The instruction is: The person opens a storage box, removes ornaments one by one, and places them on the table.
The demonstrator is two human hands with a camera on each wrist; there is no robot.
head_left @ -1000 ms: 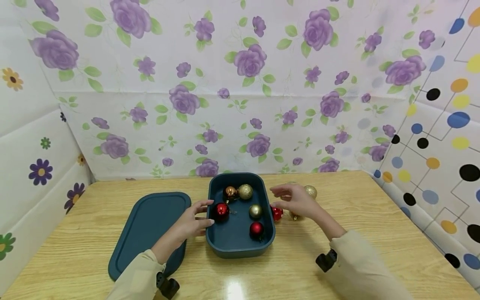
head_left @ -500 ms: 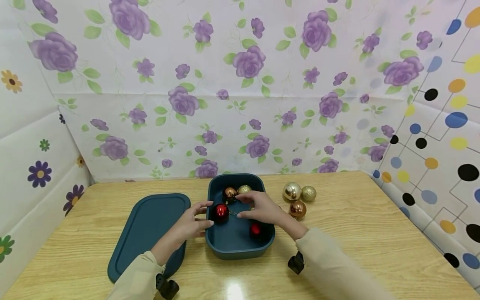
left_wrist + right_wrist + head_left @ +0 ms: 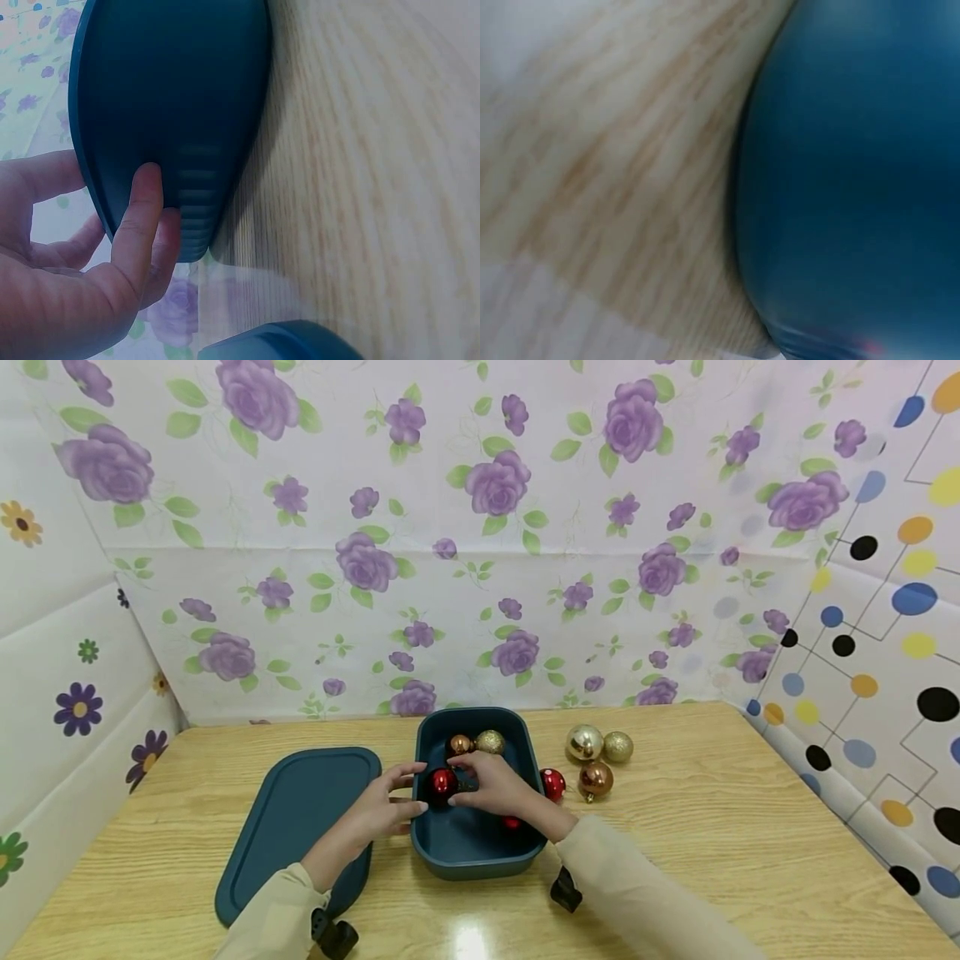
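Note:
My left hand (image 3: 382,802) holds the left wall of a dark blue box (image 3: 480,870), fingertips over its rim; in the left wrist view, fingers press on the box's outer side (image 3: 180,90). Inside the box, my right hand (image 3: 491,789) is spread around the right side of a red Christmas bauble (image 3: 442,784), its fingertips right at the bauble. A copper bauble (image 3: 459,745) and a gold glitter bauble (image 3: 490,742) lie at the back. Another red bauble (image 3: 511,822) is partly hidden below my right wrist. The right wrist view is blurred and shows only the box wall (image 3: 855,187).
A dark blue lid (image 3: 307,818) lies left of the box. Right of it are a red spotted bauble (image 3: 553,784), a shiny gold one (image 3: 584,742), a glitter gold one (image 3: 618,747) and a copper one (image 3: 596,779) on the wooden table (image 3: 712,827).
My right hand has moved left from beside the red spotted bauble, over the box's right side, to the red bauble at its left. My left hand stays at the wall.

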